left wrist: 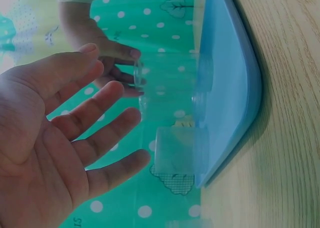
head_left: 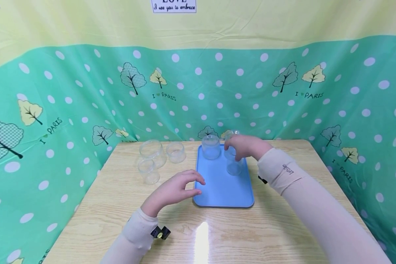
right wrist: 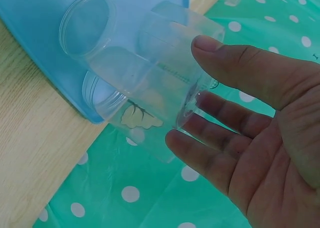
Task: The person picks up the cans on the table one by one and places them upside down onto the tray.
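Observation:
My right hand (head_left: pixel 247 146) is at the upper end of a clear tall jar (right wrist: pixel 132 70), its thumb and fingers spread loosely about that end. The jar stands on a blue tray (head_left: pixel 222 190), a threaded rim toward the tray; whether the fingertips touch it is hard to tell. Another clear jar (head_left: pixel 231 133) stands behind, partly hidden by this hand. At the tray's back left stands a third clear jar (head_left: pixel 211 148). Beside the tray's left edge hovers my left hand (head_left: pixel 176 189), fingers apart and lightly bent, holding nothing.
Left of the tray, a wide clear jar (head_left: pixel 153 154), a low clear jar (head_left: pixel 176 152) and a narrow clear jar (head_left: pixel 149 171) stand on the wooden table (head_left: pixel 118 212). A green dotted curtain (head_left: pixel 184 88) hangs around the table's back and sides.

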`<state>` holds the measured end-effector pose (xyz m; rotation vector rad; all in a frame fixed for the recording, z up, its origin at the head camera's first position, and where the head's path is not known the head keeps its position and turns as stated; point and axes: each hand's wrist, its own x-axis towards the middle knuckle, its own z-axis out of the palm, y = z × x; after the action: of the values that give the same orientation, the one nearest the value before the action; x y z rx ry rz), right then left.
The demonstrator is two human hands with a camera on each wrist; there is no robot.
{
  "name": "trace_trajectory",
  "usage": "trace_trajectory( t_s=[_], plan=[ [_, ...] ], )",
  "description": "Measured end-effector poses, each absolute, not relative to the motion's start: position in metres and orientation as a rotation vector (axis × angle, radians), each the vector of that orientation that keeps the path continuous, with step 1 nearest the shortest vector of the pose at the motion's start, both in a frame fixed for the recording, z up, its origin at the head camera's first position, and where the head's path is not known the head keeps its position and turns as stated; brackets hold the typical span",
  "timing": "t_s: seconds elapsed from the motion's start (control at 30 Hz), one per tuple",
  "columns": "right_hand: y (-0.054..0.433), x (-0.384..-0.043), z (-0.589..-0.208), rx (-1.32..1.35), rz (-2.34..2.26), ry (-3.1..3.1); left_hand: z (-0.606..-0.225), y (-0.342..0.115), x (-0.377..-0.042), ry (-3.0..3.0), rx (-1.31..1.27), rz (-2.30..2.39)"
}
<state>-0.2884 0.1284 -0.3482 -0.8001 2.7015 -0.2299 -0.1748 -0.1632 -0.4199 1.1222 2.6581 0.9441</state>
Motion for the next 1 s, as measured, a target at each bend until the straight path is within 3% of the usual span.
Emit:
trace_trajectory(
  t_s=[1.0],
  plan=[
    [0.142, -0.275, -0.342, -1.020, -0.128, 2.836, -0.419, -0.165, -0.175, 2.659, 1.157, 0.956]
  ],
)
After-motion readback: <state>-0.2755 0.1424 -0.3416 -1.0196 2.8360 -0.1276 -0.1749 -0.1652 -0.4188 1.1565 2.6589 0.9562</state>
